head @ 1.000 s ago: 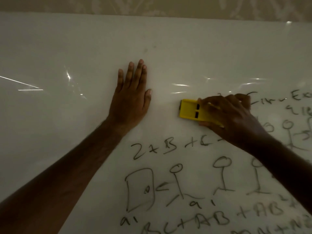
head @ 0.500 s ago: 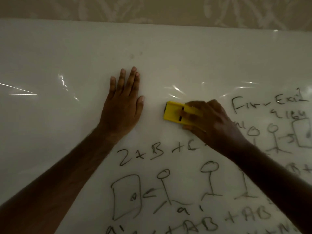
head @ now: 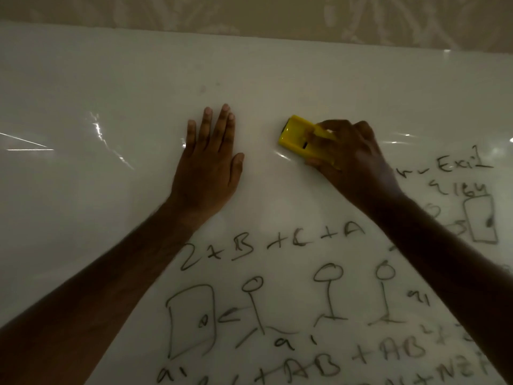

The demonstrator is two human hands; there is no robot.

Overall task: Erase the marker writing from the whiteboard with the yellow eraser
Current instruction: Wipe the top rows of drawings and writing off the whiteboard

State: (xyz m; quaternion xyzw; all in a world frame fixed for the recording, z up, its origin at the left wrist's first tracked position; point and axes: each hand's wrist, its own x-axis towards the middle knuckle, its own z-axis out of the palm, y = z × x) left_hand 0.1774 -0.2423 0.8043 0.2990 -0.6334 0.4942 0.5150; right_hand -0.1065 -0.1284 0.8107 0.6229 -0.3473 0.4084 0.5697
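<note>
Head view: the whiteboard point(head: 83, 87) fills the frame, with a patterned wall point(head: 249, 12) along the top edge. The left hand point(head: 208, 168) lies flat, palm down on a bare patch, fingers straight and close together, thumb held slightly out at 3 o'clock. Just beside it at 3 o'clock, not touching, is the right hand point(head: 352, 162), fingers curled over and clamped on the yellow eraser point(head: 298, 136). The eraser sits flat against the board, its free end poking out toward 10 o'clock. Marker writing point(head: 272, 243) runs at 6 o'clock of both hands: "2 x B + C + A", stick figures, boxes, more letters below. At 4 o'clock of the right hand, partly behind the wrist, "Exit" can be read.
</note>
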